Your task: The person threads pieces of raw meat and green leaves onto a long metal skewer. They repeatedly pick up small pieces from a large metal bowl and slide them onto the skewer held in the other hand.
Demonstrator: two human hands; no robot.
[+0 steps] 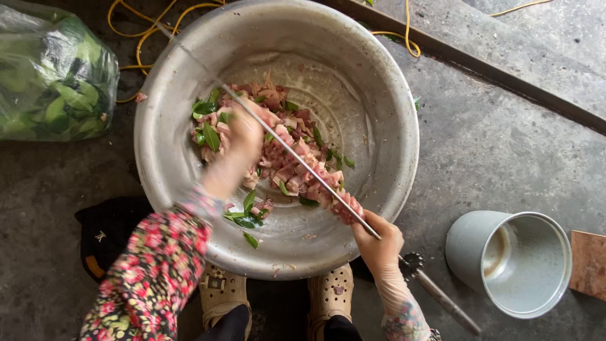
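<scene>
A wide metal basin (379, 107) stands on the concrete floor, holding raw pink meat chunks (287, 167) mixed with green leaves (208, 136). My right hand (377, 243), in a thin clear glove, grips a long metal skewer (252, 117) near its handle end. The skewer slants up to the left over the basin, with meat pieces threaded along its lower half. My left hand (233, 155), also gloved and slightly blurred, reaches into the meat beside the skewer and pinches a piece with a leaf. A floral sleeve covers my left arm.
A clear bag of green leaves (53, 82) lies at the upper left. A grey plastic bucket (514, 262) stands at the lower right beside a brown board (590, 262). Yellow cord (142, 28) runs behind the basin. My sandalled feet (221, 293) sit under the basin's near rim.
</scene>
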